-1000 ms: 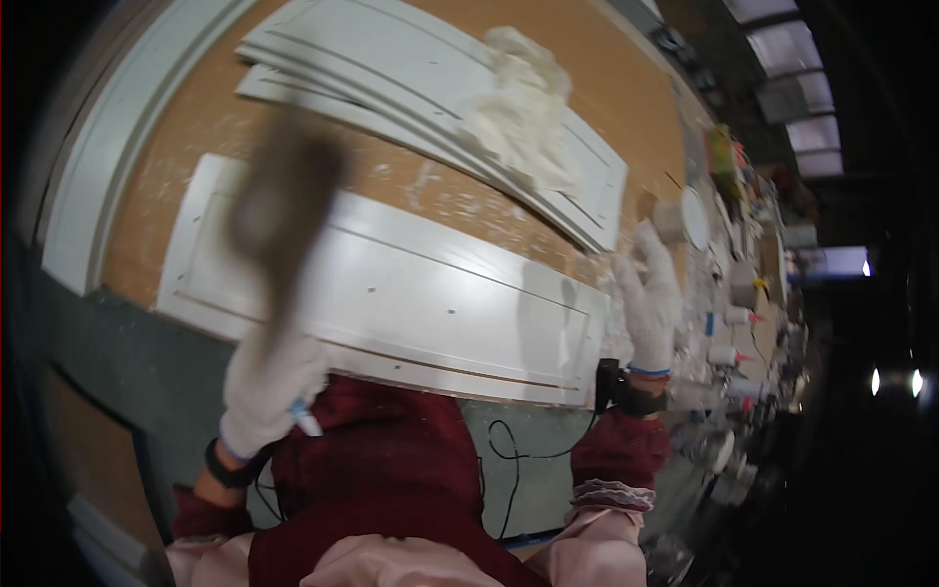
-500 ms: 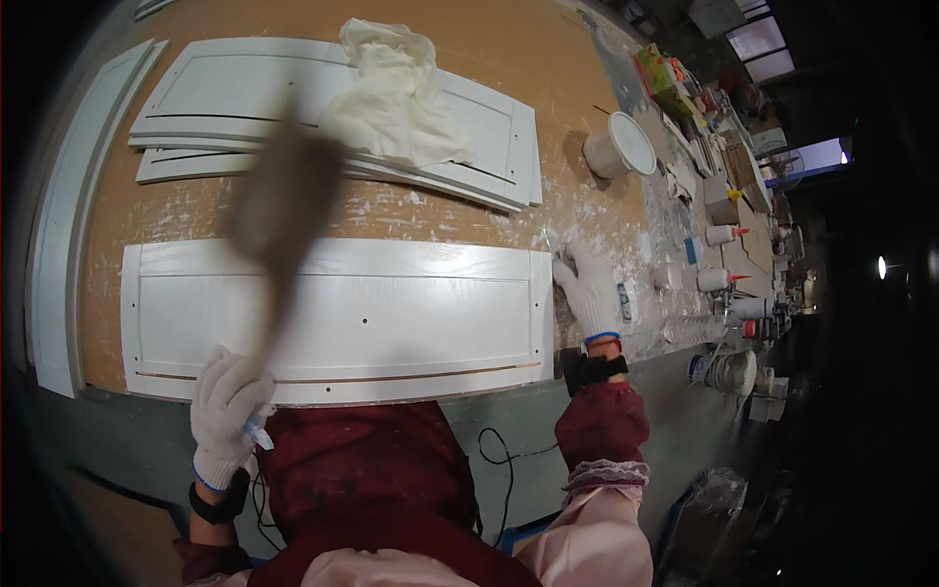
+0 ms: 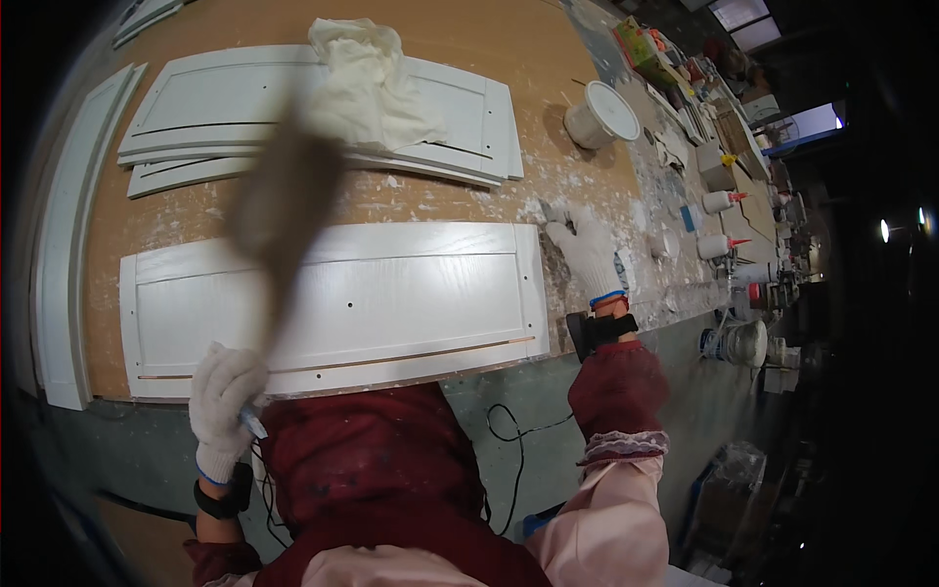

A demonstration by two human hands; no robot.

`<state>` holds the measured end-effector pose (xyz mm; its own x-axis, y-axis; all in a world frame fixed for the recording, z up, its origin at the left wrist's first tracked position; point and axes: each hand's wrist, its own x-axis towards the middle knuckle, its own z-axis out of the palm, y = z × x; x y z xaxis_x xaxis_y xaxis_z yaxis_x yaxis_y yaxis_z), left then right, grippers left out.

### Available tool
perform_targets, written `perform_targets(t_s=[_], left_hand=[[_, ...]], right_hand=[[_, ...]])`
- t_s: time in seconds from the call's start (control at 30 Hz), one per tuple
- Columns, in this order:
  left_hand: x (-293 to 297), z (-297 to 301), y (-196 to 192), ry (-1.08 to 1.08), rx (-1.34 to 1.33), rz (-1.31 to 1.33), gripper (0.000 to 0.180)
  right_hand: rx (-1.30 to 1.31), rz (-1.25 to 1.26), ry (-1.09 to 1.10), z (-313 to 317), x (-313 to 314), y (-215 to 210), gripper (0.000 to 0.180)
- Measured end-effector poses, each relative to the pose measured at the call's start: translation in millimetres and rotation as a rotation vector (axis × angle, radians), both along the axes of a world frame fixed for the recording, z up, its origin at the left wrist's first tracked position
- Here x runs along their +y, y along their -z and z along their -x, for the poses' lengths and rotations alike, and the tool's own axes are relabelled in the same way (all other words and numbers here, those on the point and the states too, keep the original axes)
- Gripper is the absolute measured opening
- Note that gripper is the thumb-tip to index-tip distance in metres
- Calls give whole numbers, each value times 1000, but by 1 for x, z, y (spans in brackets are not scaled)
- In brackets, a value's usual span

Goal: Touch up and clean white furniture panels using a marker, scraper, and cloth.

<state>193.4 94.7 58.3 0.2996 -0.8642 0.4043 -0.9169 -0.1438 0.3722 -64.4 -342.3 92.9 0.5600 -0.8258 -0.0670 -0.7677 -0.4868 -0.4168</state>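
Note:
A white framed panel [image 3: 333, 303] with a long slot and small holes lies flat along the table's front edge. My left hand [image 3: 225, 401], in a white knit glove, is at its front left corner, fingers curled round a small pale blue-and-white item [image 3: 252, 423] whose kind I cannot make out. Just past the panel's right end, my gloved right hand [image 3: 587, 252] is low over the paint-spattered table. Its fingers are bent toward a small dark thing [image 3: 550, 212] at their tips, too unclear to name.
Behind lie stacked white panels [image 3: 210, 103] with a cream cloth [image 3: 367, 88] on top. Long white boards [image 3: 73, 245] lie at the left. A white tub [image 3: 602, 115], red-tipped bottles [image 3: 719, 202] and clutter stand at right. A blurred brown shape [image 3: 284, 196] blocks part of the view.
The view has shifted slightly. My right hand has moved a little away from me, beyond the panel's right end. My left hand keeps its hold at the front left corner.

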Motion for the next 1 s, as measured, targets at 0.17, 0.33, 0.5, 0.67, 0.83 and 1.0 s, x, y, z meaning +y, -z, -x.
perform_targets(t_s=[0.17,0.33,0.5,0.67,0.83,1.0], left_hand=[[-8,4,-11,11,-48,47,25],[-1,2,-2,-20,12,-15,27],[-2,3,-1,-21,72,4,30],[-23,10,-5,65,24,43,33],[-61,48,3,32,50,149,40],[-74,54,4,-20,346,166,17]], right_hand=[[-116,264,-471,-17,12,-9,14],[95,398,-700,0,26,-4,16],[122,123,-649,59,97,-9,18],[-94,116,-559,96,161,-2,21],[-62,205,113,77,131,-7,21],[138,450,155,42,125,21,22]])
